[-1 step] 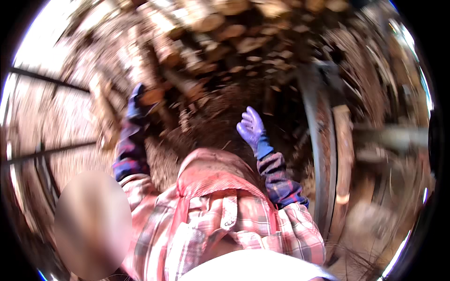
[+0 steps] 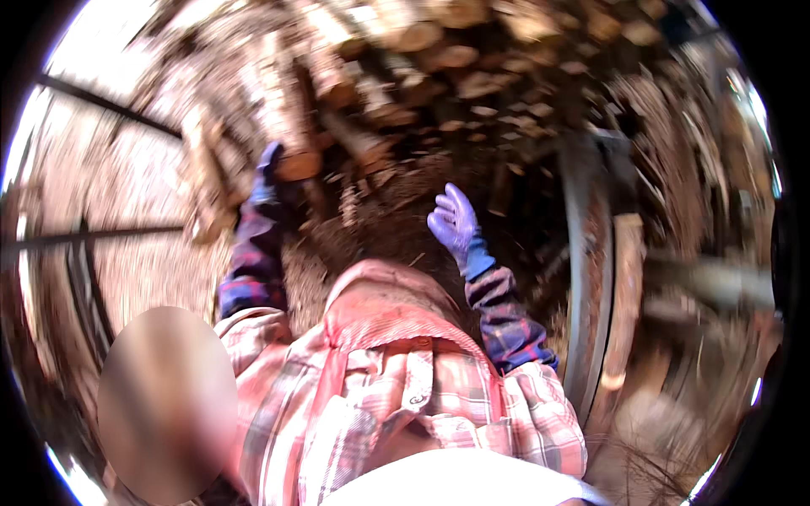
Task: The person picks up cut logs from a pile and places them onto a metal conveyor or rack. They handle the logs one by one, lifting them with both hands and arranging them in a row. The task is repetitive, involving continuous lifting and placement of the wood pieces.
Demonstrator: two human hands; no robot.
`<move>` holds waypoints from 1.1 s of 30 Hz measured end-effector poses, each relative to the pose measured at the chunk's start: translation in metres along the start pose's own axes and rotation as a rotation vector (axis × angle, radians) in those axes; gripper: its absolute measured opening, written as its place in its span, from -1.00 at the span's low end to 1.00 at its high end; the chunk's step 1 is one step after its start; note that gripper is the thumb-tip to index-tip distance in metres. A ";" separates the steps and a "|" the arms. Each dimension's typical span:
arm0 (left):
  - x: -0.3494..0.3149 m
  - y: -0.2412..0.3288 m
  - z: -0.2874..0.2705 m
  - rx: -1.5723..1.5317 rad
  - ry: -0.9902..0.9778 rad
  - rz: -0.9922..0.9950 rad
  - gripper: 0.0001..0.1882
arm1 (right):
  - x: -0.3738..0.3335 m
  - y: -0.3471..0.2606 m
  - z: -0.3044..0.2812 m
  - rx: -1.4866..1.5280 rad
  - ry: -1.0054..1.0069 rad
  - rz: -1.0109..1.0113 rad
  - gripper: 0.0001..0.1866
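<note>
My left hand (image 2: 267, 174), in a dark blue and purple glove, is reached forward against the cut end of a log (image 2: 299, 165). Its fingers lie along the log's left side and look closed round it, though blur softens them. In front of my body, my right hand (image 2: 454, 221) in a purple glove hangs in the air over the dark ground. Its fingers are apart and slightly bent, with nothing in them. Another log (image 2: 361, 143) lies just right of the one at my left hand.
A large stack of cut logs (image 2: 460, 57) fills the far side. On the right stand a grey metal beam (image 2: 584, 270) and an upright log (image 2: 624, 295). Dark bars (image 2: 110, 105) reach in from the left, near another log (image 2: 207, 181). Bark and chips litter the ground.
The whole scene has shifted rightward in the picture as my head turned. My left hand stays at the same log end; my right hand has moved slightly left relative to the stack.
</note>
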State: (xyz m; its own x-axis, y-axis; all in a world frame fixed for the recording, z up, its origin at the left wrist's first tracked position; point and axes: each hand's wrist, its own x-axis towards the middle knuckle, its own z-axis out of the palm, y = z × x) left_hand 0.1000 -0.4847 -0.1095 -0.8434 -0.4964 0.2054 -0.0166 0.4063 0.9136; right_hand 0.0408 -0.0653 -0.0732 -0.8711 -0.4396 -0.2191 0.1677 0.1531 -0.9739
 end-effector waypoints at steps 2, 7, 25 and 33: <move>-0.082 0.019 0.017 -0.674 -0.071 -0.154 -0.45 | 0.042 -0.007 0.054 0.094 -0.284 0.051 -0.11; -0.195 0.076 0.069 -1.665 -0.015 -0.641 -0.27 | 0.085 -0.011 0.156 0.720 -0.817 0.465 -0.33; -0.186 0.139 0.319 -1.403 -0.349 -0.523 -0.29 | -0.082 0.015 -0.166 -0.127 -0.332 -0.020 0.08; -0.203 0.227 0.422 -0.889 -0.505 -0.125 -0.47 | -0.173 0.030 -0.246 0.447 -0.193 -0.074 -0.10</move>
State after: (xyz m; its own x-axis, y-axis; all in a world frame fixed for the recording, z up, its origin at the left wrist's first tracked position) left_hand 0.0407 0.0317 -0.0922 -0.9937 -0.0328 0.1071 0.1105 -0.4425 0.8899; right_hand 0.0833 0.2329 -0.0496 -0.7939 -0.5972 -0.1146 0.3274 -0.2610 -0.9081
